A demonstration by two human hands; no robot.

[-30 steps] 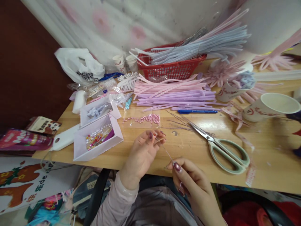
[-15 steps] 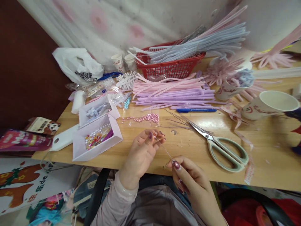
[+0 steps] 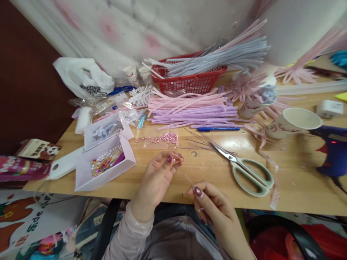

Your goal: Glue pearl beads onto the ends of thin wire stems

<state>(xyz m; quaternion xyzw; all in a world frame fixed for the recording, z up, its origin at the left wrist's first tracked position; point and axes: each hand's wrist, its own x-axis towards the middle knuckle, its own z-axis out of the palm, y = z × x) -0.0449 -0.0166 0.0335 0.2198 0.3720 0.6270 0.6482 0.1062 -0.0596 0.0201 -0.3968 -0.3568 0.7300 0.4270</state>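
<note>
My left hand (image 3: 153,182) is closed in a pinch near the table's front edge, with one end of a thin wire (image 3: 187,176) at its fingertips. Something tiny and pale is also at those fingertips, too small to make out. Lower and to the right, my right hand (image 3: 217,209) pinches the wire's other end between thumb and forefinger. The wire runs in a straight slant between the hands. Just beyond them lie loose pink beads (image 3: 169,138) on a clear bag. Several thin wires (image 3: 199,142) lie beside open-handled scissors (image 3: 252,173).
White boxes with beads (image 3: 105,162) and small parts stand left. Behind are pink and purple pipe cleaners (image 3: 189,104), a blue pen (image 3: 218,129) and a red basket (image 3: 187,85). Paper cups (image 3: 294,124), a tape measure (image 3: 262,139) and a blue glue gun (image 3: 332,148) are right.
The view has swung to the right, so the table's things sit further left and the glue gun shows more fully. Both hands keep their pinch on the wire.
</note>
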